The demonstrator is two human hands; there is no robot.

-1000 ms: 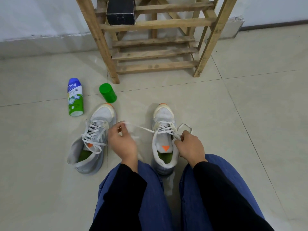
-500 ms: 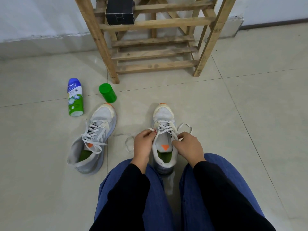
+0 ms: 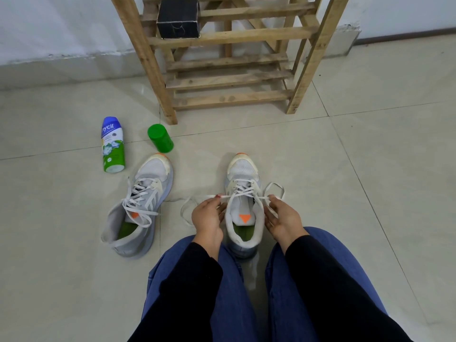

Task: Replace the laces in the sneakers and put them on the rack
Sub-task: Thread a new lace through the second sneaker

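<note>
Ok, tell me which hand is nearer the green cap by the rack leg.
Left. The left hand pinches the lace below and right of the green cap, on its side of the sneaker; the right hand is across the sneaker, farther off.

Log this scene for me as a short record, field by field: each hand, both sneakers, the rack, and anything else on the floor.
left hand: pinches the white lace on the near sneaker's left side
right hand: pinches the same lace on the right side
near sneaker: upright on the floor, toe toward the rack
other sneaker: laced, ends loose, left of the hands, untouched
rack: wooden, no sneakers on the shelves in view, black box on one shelf
also on floor: blue-capped bottle, green plastic cylinder
</note>
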